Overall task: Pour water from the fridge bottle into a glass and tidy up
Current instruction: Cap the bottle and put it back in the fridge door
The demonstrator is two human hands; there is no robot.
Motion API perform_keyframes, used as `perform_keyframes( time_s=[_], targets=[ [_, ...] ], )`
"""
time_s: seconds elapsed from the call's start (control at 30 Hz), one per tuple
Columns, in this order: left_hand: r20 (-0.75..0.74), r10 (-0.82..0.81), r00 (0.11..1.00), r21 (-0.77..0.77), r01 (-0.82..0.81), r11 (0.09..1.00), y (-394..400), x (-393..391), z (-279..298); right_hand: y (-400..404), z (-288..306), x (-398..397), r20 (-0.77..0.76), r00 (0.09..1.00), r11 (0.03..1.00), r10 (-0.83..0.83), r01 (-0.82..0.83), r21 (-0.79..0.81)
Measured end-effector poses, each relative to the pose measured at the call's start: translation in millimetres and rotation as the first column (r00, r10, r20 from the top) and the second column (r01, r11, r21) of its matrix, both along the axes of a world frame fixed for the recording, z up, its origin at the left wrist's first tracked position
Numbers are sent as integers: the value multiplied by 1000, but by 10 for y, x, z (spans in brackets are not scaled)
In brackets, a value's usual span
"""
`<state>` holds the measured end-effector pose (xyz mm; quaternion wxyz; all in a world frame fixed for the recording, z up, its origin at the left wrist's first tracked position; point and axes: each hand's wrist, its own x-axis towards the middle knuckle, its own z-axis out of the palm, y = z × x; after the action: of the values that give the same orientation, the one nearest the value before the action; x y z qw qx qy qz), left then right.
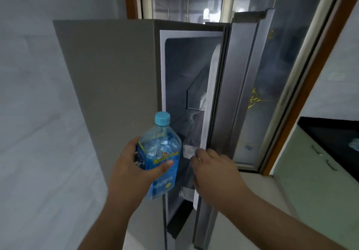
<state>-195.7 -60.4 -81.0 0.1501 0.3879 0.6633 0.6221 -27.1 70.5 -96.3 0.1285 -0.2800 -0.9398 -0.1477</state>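
Bottle, capped and upright, sits gripped in my left hand just outside the fridge, while my right hand, fingers curled on the door edge, should, I judge, next swing it closed.

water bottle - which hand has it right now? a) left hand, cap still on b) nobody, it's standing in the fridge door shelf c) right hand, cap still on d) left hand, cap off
a: the left hand grips the water bottle round its label, and the light blue cap sits on the neck, while the right hand is at the edge of the open fridge door.
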Motion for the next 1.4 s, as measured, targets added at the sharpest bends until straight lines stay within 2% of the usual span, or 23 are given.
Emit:
perform_keyframes(
  time_s=[0.13,0.2,0.27,0.43,0.53,0.6,0.7,0.8,0.93,1.0,1.07,1.13,1.17,1.2,1.23,1.27,1.3,1.33,1.4],
  targets=[
    [7,-62,998,-5,62,998,228,146,16,187,-62,1,6,999,988,-49,49,-146],
    [3,-89,996,-4,89,996,346,210,13,321,-182,85,21,987,953,-160,160,-258],
    [-14,-129,992,-7,129,992,460,289,21,468,-299,214,10,970,938,-242,237,-253],
    [1,-222,975,-21,222,975,778,451,-47,822,-392,847,-201,908,921,-368,326,-214],
    [32,-262,965,-26,263,965,987,599,-41,1069,-394,1291,-305,789,835,-534,433,-340],
    [53,-294,954,-35,296,955,1155,725,-30,1301,-423,1561,-285,721,766,-631,522,-375],
    [52,-355,934,-47,357,933,1425,945,14,1667,-404,1933,-236,678,696,-696,558,-452],
    [48,-405,913,-57,408,911,1692,1173,77,1927,-292,2158,-142,650,626,-746,614,-480],
    [46,-443,895,-36,445,895,1972,1375,166,2165,-162,2309,-13,639,587,-769,698,-410],
    [29,-464,886,-16,464,886,2044,1424,239,2300,-115,2402,52,631,548,-774,710,-442],
    [20,-468,883,5,468,883,2100,1412,315,2413,-79,2426,53,627,531,-777,699,-480],
    [19,-470,882,8,470,883,2129,1352,372,2337,-3,2298,-139,644,608,-752,596,-525],
    [22,-477,879,6,477,879,2137,1313,399,2225,38,2191,-281,638,656,-717,482,-582],
    [25,-488,872,5,488,873,2151,1271,421,2072,91,2086,-431,599,680,-675,280,-677],
    [25,-504,863,3,504,863,2158,1230,437,1878,154,1980,-536,527,635,-660,10,-773],
    [20,-520,854,1,520,854,2154,1198,452,1683,211,1876,-567,481,510,-669,-257,-821],
    [17,-532,846,2,532,847,2142,1172,463,1506,247,1773,-561,502,376,-658,-425,-823],
    [16,-542,840,4,542,840,2130,1148,464,1362,243,1685,-556,559,296,-616,-489,-820],
    [10,-564,826,3,564,826,2108,1107,455,1189,174,1532,-578,589,242,-564,-551,-798]
  ],
)
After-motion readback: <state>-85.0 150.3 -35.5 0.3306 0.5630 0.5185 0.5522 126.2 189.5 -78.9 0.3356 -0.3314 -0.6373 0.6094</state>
